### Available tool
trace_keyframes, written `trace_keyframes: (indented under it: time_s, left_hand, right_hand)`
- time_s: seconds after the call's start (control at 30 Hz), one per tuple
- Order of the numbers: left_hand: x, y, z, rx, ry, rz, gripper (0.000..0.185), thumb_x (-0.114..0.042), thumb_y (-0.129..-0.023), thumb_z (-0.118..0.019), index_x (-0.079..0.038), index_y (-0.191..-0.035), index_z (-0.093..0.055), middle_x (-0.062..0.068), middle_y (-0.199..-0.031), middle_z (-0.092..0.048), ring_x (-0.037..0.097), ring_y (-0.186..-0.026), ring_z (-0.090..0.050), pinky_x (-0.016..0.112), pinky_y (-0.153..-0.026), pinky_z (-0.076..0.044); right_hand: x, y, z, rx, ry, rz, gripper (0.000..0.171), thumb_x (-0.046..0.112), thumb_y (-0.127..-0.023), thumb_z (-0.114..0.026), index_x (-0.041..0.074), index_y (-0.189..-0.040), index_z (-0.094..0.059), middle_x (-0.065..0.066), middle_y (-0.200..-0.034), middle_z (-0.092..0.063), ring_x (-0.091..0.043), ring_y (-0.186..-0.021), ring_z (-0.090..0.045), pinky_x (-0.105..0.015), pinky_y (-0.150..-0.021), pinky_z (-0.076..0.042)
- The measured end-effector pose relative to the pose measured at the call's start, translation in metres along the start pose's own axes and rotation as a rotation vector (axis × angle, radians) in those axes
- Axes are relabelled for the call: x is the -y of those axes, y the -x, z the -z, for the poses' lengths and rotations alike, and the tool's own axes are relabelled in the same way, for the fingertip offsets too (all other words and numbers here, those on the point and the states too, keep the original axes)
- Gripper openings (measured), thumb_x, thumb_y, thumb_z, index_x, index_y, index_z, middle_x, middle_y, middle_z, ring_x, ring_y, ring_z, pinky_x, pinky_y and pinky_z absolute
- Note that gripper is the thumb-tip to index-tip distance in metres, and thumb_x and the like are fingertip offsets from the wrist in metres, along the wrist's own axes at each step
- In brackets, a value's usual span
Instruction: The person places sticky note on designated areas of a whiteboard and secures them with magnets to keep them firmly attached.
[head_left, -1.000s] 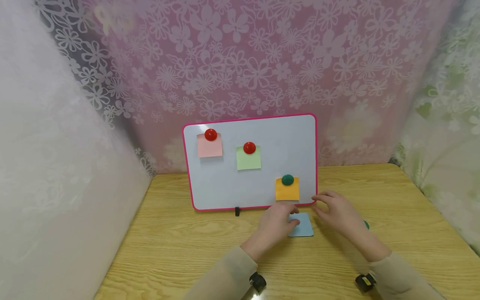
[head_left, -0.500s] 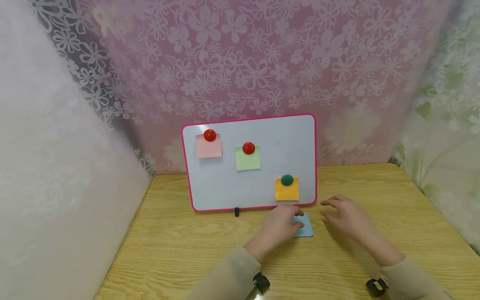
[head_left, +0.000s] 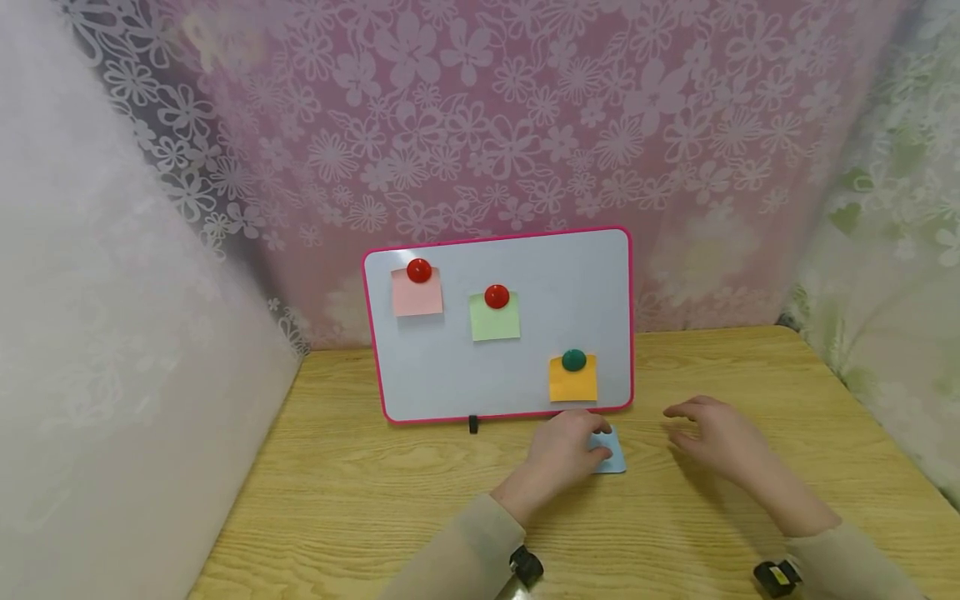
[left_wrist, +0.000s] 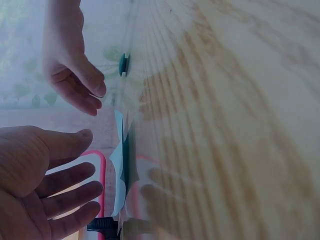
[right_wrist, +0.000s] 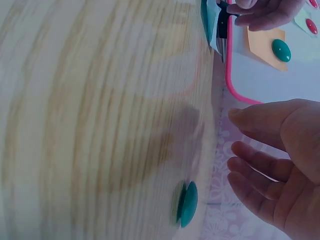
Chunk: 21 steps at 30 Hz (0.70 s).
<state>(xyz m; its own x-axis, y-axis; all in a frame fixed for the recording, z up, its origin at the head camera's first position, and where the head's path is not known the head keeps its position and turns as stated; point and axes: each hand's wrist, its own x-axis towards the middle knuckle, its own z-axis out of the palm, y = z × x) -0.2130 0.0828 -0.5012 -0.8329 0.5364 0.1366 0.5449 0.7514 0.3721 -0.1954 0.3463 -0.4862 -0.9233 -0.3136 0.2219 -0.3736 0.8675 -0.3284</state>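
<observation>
Light-blue note, pink-framed whiteboard

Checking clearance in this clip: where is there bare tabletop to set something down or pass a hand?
Bare wood lies left of the left hand, from the whiteboard foot to the table near edge, and right of the right hand toward the far corner. It is crowded before the board's lower right: both hands, the blue note and a green magnet on the table.
</observation>
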Motion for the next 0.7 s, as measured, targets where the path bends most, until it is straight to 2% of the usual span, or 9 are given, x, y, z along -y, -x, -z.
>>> trace_keyframes:
  time_s: [0.23, 0.5, 0.7]
  left_hand:
    - [-0.003, -0.002, 0.001, 0.027, -0.033, -0.034, 0.026, -0.034, -0.095, -0.084, -0.027, -0.12, -0.08, -0.017, -0.117, -0.073, -0.001, -0.108, -0.064, 0.016, -0.086, -0.052]
    - [-0.005, -0.009, -0.001, 0.044, -0.142, -0.082, 0.032, -0.034, -0.096, -0.083, -0.026, -0.127, -0.077, -0.015, -0.121, -0.072, 0.001, -0.109, -0.065, 0.017, -0.088, -0.053]
    - [-0.008, -0.013, -0.007, 0.036, -0.188, -0.112, 0.034, -0.026, -0.095, -0.083, -0.025, -0.128, -0.077, -0.014, -0.123, -0.072, 0.002, -0.112, -0.065, 0.018, -0.09, -0.053]
  right_hand:
    - [-0.013, 0.006, 0.004, 0.039, 0.016, -0.021, 0.033, 0.011, -0.088, -0.086, -0.003, -0.117, -0.077, -0.023, -0.114, -0.073, -0.045, -0.101, -0.07, -0.061, -0.083, -0.058]
    - [-0.025, 0.013, 0.011, 0.103, 0.008, -0.072, 0.038, 0.012, -0.09, -0.084, -0.005, -0.122, -0.074, -0.028, -0.117, -0.071, -0.046, -0.1, -0.071, -0.06, -0.081, -0.059]
    - [-0.033, 0.019, 0.015, 0.12, 0.027, -0.1, 0.04, 0.014, -0.09, -0.086, -0.005, -0.123, -0.074, -0.029, -0.119, -0.07, -0.047, -0.101, -0.07, -0.06, -0.08, -0.058]
